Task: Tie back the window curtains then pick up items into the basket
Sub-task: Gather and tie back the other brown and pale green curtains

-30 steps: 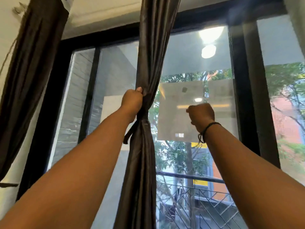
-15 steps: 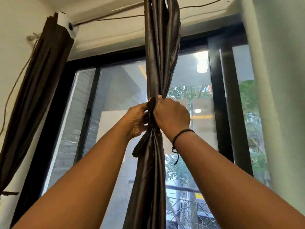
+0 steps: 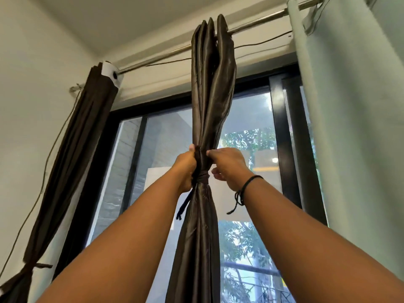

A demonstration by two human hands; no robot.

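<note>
1. The middle curtain (image 3: pixel 209 106) hangs from the rod (image 3: pixel 258 19) in front of the window (image 3: pixel 247 132); it is bunched into one long, thin bundle that runs straight up and down; I use it as my marker for where things are
2. The tie band (image 3: pixel 202 177) goes round the curtain at its thinnest spot; it lies sideways, across the curtain's long line; one loose end (image 3: pixel 183 206) hangs down on the left side of the curtain
3. My left hand (image 3: pixel 185 169) is on the left side of the curtain, touching it; its fingers are curled tight round the bundle and the band, so it is gripping them; my thumb sticks up beside the cloth
4. My right hand (image 3: pixel 227 166) is on the right side of the curtain; its fingertips pinch the cloth just above the band; the lower fingers are curled and just beside the band, but I cannot tell if they touch it
5. Both arms reach up and forward, and both hands are at the same height; each is as near to the band as the other; I think the next move is to pull the band snug, so the pull should go sideways, away from the curtain
6. The far curtain (image 3: pixel 72 167), well to the left of the middle curtain, is already tied low down; a pale curtain (image 3: pixel 354 127) hangs to the right; no basket is in view
</note>
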